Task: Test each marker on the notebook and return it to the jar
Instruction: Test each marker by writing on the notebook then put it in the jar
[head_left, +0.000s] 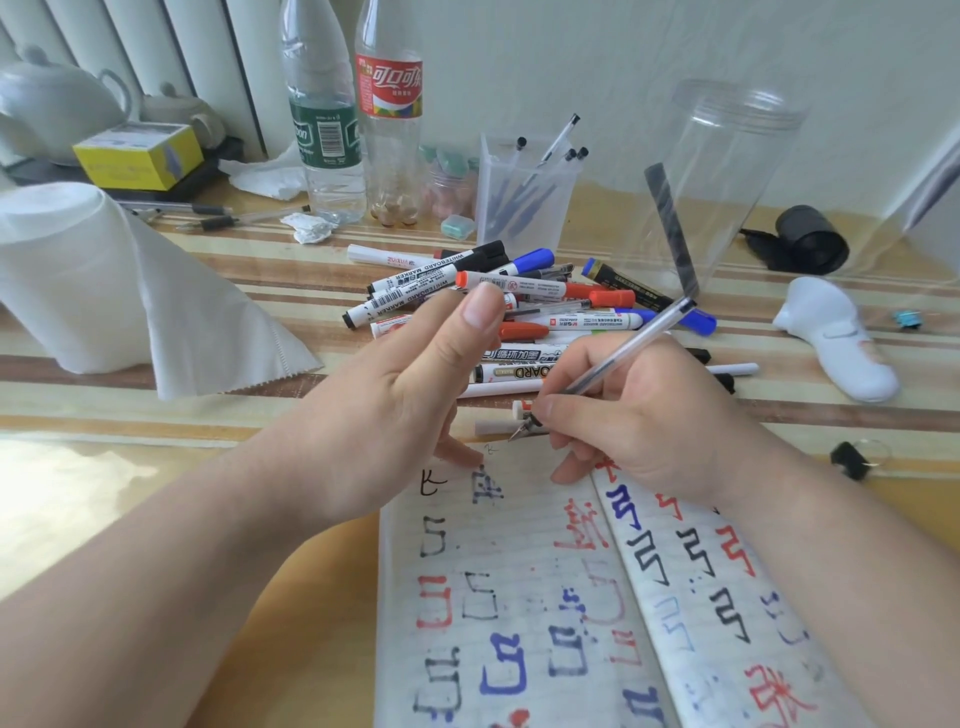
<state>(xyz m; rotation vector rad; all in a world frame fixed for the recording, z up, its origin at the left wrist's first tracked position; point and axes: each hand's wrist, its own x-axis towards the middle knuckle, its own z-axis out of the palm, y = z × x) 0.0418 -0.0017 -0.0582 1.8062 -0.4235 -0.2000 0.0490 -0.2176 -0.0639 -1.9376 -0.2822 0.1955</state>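
Note:
An open lined notebook (519, 597) covered in red, blue and black test marks lies at the near edge. My right hand (639, 415) grips a clear gel pen (623, 358), its tip just above the notebook's top edge. My left hand (395, 395) hovers beside it, thumb raised, with fingertips touching the top of the page; it holds nothing that I can see. Behind the hands lies a pile of whiteboard markers (519, 296) with black, red and blue caps. A large clear plastic jar (722, 176) stands empty at the back right.
A paper towel roll (78, 280) stands at the left. Two plastic bottles (358, 109), a translucent pen holder (524, 192), a yellow box (137, 153) and teapots (57, 98) line the back. A white device (836, 343) and black roll (810, 239) lie at the right.

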